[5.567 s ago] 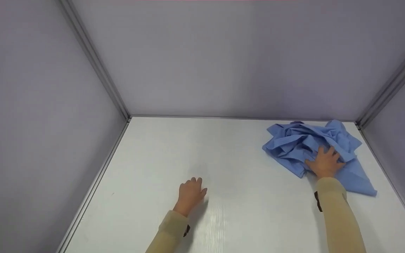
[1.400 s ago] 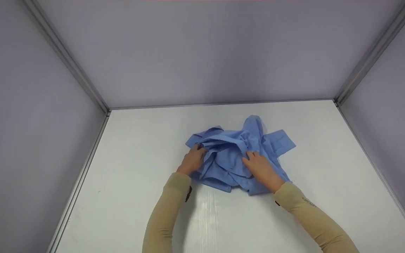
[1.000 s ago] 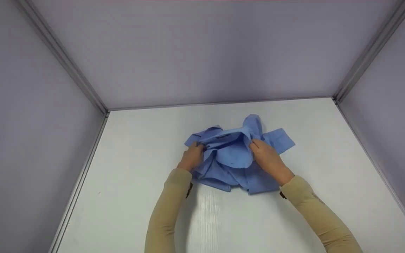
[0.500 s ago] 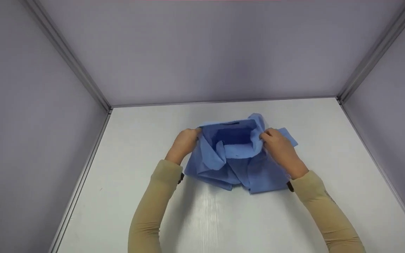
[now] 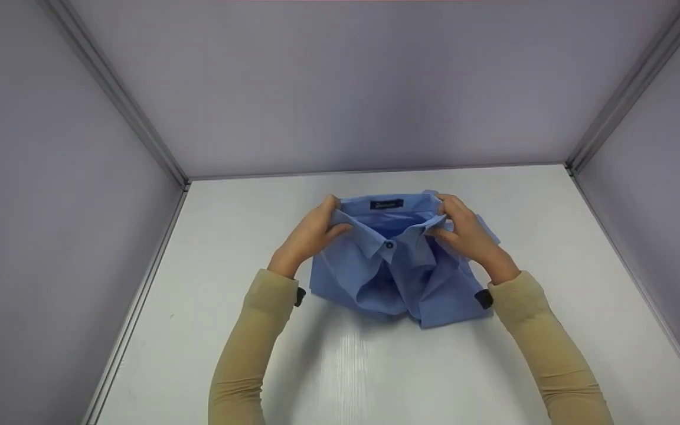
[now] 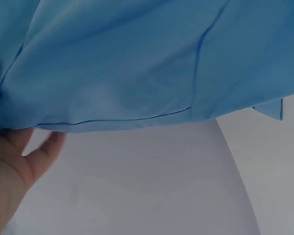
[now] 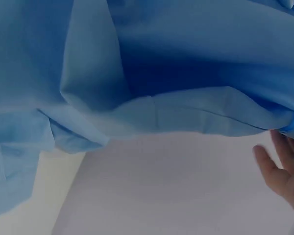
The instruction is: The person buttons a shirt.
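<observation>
A blue collared shirt (image 5: 346,265) is held up by its collar over the middle of the table in the head view. Its dark label (image 5: 386,204) faces me inside the neckband, and a button (image 5: 389,244) shows at the collar's front. My left hand (image 5: 310,231) grips the collar's left side between thumb and fingers. My right hand (image 5: 465,231) pinches the right side in the same way. Lower down, the shirt body hangs in folds toward the table. Blue cloth (image 6: 127,68) fills the upper left wrist view, and more shirt fabric (image 7: 186,112) spans the right wrist view.
The white table (image 5: 210,330) is bounded by a grey back wall (image 5: 340,88) and side walls (image 5: 51,206) with metal corner rails (image 5: 133,124). Bare white surface extends around the shirt on the left, right and front.
The shirt came from the far right to the middle earlier. Since then both hands have spread and lifted the collar, which has turned upright so its label and button now show.
</observation>
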The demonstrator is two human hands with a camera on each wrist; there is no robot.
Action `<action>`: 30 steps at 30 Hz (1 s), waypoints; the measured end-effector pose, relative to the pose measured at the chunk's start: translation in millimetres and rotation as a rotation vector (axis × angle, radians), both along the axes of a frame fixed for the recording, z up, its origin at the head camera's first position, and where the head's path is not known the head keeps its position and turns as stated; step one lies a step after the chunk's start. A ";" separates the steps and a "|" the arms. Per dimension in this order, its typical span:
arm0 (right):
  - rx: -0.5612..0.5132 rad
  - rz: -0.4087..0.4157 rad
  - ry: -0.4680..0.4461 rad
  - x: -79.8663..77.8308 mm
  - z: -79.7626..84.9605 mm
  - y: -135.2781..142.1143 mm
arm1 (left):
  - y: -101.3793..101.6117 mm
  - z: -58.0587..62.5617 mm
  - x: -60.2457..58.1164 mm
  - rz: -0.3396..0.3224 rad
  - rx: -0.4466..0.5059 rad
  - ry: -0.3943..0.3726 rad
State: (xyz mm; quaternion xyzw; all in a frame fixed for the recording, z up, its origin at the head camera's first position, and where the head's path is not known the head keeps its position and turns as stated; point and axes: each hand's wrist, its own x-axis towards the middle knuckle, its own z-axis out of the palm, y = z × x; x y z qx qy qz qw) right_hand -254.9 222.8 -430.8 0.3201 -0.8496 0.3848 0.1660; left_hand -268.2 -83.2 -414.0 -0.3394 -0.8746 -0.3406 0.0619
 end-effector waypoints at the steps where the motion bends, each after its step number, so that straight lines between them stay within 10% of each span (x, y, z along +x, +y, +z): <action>1: -0.031 -0.009 -0.022 -0.1 -1.7 -1.0 | 0.9 -2.1 0.5 -0.003 0.019 0.010; 7: -0.122 -0.083 -0.239 2.4 -9.6 -7.6 | 10.4 -9.7 5.6 0.033 0.021 0.013; 12: -0.113 -0.108 -0.364 1.2 -13.9 -7.1 | 12.0 -10.9 4.2 0.096 -0.057 -0.144; 25: -0.185 -0.192 -0.272 -4.3 -36.4 8.2 | -29.6 -50.3 -7.1 0.068 -0.155 -0.396; 30: -0.022 -0.167 -0.368 -8.0 -48.7 11.8 | -36.3 -67.1 -7.7 0.091 -0.112 -0.443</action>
